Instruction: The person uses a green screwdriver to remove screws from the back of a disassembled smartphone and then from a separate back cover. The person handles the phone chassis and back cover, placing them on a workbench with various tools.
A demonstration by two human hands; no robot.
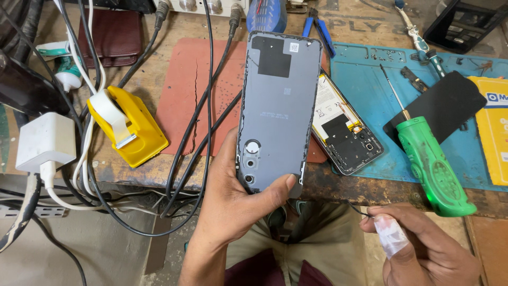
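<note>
Grey phone back cover [279, 106], inner side up (camera holes nearest), held upright over bench edge.

Bright, even daylight over a sharply rendered counter [159, 169]

Soft shadows are being cast beneath the cables [203, 106] and the green screwdriver [434, 164]; a mild sheen is being shown on the grey back cover [278, 100]; straight lines are being bent slightly at the edges, and the nearest fingers [391, 238] are being rendered a little soft.

Matt grey plastic back cover [278, 106]; glossy green plastic screwdriver handle [434, 167] with thin metal shaft; worn, scratched wooden desk [153, 69]; smooth blue mat [370, 100], cracked red mat [190, 90].
</note>
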